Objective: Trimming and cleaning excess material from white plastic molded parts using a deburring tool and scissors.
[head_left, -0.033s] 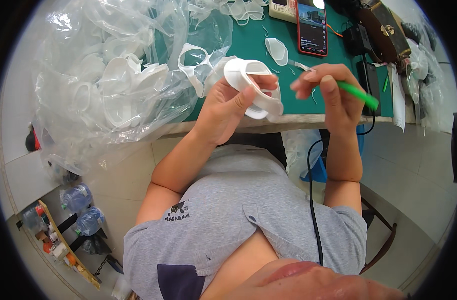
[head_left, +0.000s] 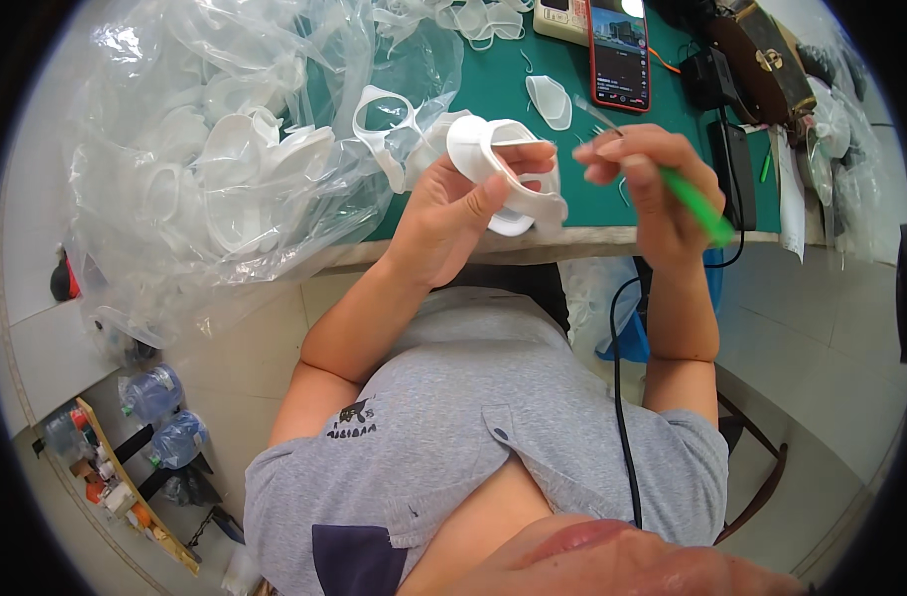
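Observation:
My left hand (head_left: 457, 204) is closed round a white, ring-shaped plastic frame (head_left: 476, 149) with large openings, its fingers passing through the middle. To the right, my right hand (head_left: 662, 179) grips a slim green-handled tool (head_left: 694, 207) like a craft knife. The tool's thin metal end (head_left: 594, 115) points up and left, apart from the frame, and is too blurred to make out fully. Just beyond both hands, a translucent white plastic piece (head_left: 551, 103) lies on the green mat (head_left: 500, 85). A second white frame (head_left: 386, 129) rests left of the held one.
A large clear bag (head_left: 364, 194) of white plastic parts (head_left: 240, 169) covers the left of the table. At the back are a red-edged phone (head_left: 620, 60) and a brown case (head_left: 766, 60). Small curved trimmings (head_left: 624, 192) lie on the mat. A black cable (head_left: 617, 368) hangs down in front of me.
The green handle's rear end has swung down and left, and the metal end has tipped upward. The white frame in my left hand has shifted slightly right.

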{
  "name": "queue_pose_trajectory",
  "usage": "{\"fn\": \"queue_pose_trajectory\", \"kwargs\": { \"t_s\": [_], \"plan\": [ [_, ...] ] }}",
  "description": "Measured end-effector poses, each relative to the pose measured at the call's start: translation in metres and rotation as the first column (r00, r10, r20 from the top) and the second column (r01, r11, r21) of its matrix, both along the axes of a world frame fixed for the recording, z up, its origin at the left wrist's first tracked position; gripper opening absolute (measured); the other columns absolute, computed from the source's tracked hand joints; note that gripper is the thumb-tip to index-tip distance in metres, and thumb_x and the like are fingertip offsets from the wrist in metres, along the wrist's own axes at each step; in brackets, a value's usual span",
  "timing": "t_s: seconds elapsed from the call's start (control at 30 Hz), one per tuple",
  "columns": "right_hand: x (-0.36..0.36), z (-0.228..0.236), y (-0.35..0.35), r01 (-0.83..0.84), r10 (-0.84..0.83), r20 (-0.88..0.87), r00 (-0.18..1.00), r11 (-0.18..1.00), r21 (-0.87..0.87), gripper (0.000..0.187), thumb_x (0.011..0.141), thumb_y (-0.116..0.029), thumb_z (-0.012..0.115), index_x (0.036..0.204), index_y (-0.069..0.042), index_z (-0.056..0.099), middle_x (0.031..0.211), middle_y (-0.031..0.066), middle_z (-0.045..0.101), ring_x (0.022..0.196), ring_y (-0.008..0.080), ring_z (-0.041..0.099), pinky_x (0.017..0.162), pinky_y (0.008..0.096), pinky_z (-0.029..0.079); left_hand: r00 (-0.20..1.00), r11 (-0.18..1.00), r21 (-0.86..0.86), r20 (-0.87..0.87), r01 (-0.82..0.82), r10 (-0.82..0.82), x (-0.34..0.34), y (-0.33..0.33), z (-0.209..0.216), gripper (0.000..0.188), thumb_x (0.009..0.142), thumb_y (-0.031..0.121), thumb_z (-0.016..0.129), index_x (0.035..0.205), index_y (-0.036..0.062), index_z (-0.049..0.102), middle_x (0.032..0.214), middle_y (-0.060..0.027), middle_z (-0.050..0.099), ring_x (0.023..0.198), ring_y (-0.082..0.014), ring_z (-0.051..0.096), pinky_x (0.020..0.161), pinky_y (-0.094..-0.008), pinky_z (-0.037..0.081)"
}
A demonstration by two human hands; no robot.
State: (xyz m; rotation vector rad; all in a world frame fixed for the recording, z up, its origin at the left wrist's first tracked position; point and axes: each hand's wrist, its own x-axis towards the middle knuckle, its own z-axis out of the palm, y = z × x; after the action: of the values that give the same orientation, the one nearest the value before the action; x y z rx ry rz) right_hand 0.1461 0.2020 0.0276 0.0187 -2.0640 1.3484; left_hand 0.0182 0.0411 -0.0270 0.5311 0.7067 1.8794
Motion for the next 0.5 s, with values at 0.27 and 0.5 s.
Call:
{"fn": "queue_pose_trajectory", "kwargs": {
  "t_s": [0.27, 0.5],
  "plan": [
    [-0.028, -0.006, -0.01, 0.14, -0.062, -0.13, 0.99, 0.632, 0.762, 0.035, 0.059, -0.002, 0.068, 0.094, -0.003, 0.064, 0.092, 0.009, 0.065, 0.081, 0.0249, 0.062, 0.07, 0.0308, 0.051, 0.994, 0.999, -0.004, 0.102, 0.044, -0.044, 0.007, -0.003, 0.0, 0.044, 0.095, 0.033, 0.052, 0.125, -0.0001, 0.05, 0.126, -0.014, 0.055, 0.115, -0.021, 0.053, 0.097, -0.0369, 0.042],
    [-0.023, -0.011, 0.013, 0.149, -0.158, 0.063, 0.986, 0.981, 0.121, 0.007, 0.083, 0.002, 0.065, 0.09, 0.001, 0.065, 0.085, 0.0092, 0.067, 0.077, 0.0153, 0.062, 0.07, 0.0246, 0.05, 0.985, 0.999, 0.038, -0.171, -0.012, 0.018, 0.002, 0.003, 0.003, 0.044, 0.098, 0.035, 0.045, 0.105, -0.005, 0.062, 0.122, -0.0209, 0.057, 0.116, -0.0273, 0.054, 0.1, -0.0387, 0.04]
  ]
}}
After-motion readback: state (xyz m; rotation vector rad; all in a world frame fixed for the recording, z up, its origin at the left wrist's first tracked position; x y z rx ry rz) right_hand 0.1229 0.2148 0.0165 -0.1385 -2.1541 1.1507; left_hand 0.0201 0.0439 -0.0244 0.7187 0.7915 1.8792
